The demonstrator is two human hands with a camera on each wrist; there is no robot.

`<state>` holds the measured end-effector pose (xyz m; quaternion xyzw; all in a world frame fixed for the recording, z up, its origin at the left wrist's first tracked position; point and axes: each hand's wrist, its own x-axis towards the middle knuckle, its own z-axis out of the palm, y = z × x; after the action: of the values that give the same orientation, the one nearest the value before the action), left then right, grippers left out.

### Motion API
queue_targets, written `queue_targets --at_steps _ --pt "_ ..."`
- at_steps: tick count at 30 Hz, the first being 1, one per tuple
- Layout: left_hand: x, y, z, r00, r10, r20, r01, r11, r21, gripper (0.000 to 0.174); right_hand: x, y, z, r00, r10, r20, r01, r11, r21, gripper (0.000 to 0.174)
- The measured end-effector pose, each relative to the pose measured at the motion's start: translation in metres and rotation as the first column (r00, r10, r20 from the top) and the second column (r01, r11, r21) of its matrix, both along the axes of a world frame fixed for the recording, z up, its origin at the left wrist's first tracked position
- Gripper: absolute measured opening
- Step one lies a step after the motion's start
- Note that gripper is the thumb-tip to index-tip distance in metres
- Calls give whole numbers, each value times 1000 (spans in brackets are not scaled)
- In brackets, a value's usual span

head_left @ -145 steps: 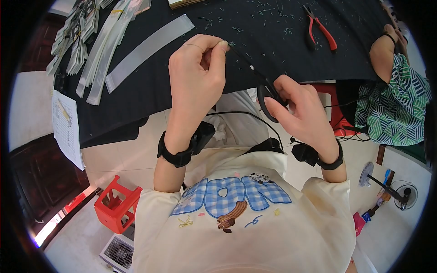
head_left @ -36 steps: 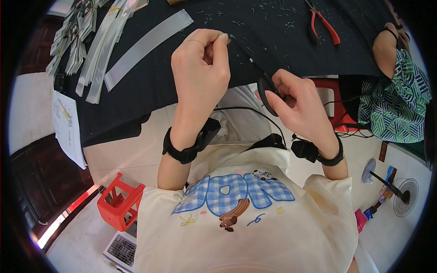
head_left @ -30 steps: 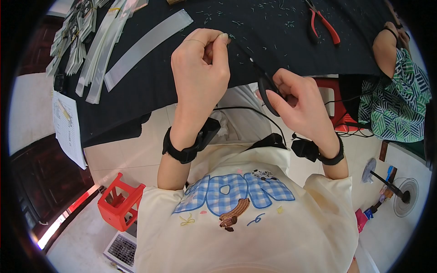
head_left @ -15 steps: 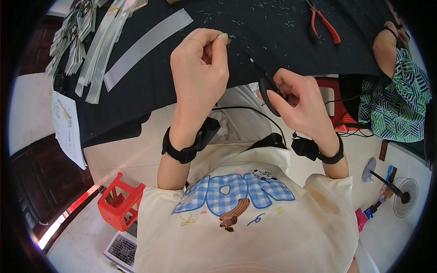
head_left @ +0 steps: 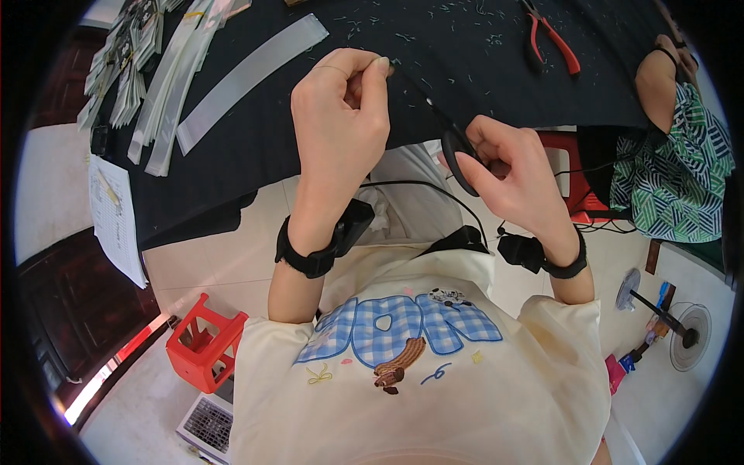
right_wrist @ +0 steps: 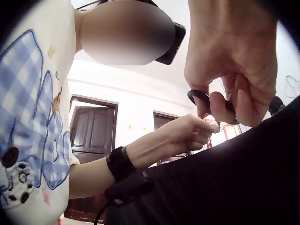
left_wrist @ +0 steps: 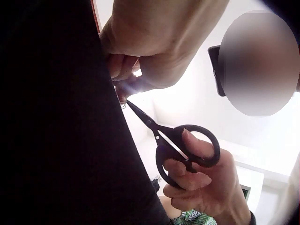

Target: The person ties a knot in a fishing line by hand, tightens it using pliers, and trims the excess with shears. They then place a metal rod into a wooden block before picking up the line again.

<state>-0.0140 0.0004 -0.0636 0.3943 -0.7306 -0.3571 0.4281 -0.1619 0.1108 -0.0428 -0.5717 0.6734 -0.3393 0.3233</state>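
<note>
My left hand (head_left: 341, 108) is over the black-covered table with thumb and forefinger pinched together. In the left wrist view, a small thin loop (left_wrist: 123, 105), like thread or fine wire, shows at its fingertips; what kind it is I cannot tell. My right hand (head_left: 511, 167) holds black scissors (head_left: 457, 147), thumb in one handle ring and fingers in the other. The scissors point up and left, their tips right at the pinched fingertips and the loop. In the right wrist view, the right hand (right_wrist: 234, 70) hides most of the scissors.
Red-handled pliers (head_left: 554, 43) lie on the black cloth (head_left: 465, 85) among small greenish scraps. Clear plastic strips (head_left: 252, 81) and bundled packets (head_left: 132, 62) are at the left. Another person's arm (head_left: 655, 81) rests at the right edge. A red stool (head_left: 203, 341) stands on the floor.
Compared with several seconds ago, the scissors are turned more edge-on in the head view and the left hand sits slightly higher. Over the last second both hands stay almost still.
</note>
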Motion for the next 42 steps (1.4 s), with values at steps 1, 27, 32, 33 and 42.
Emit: queue_targets --at_steps 1,27,32,33,42 --pt "0 0 0 1000 1 -10 -1 1000 1 14 0 -1 0 1000 4 3 -4 1000 -3 27" --pt "-2 0 4 999 -14 -41 15 1000 16 6 3 0 -4 996 -44 72 43 999 13 29" --pt "-1 0 4 999 -18 -51 20 999 36 6 3 3 -10 990 -60 131 65 997 -35 27" --pt "-1 0 4 998 -16 -55 18 999 32 6 3 3 -10 990 -60 131 65 997 -35 27" --pt "1 -1 6 997 -27 -75 31 998 50 7 4 4 0 997 -43 59 42 999 33 23"
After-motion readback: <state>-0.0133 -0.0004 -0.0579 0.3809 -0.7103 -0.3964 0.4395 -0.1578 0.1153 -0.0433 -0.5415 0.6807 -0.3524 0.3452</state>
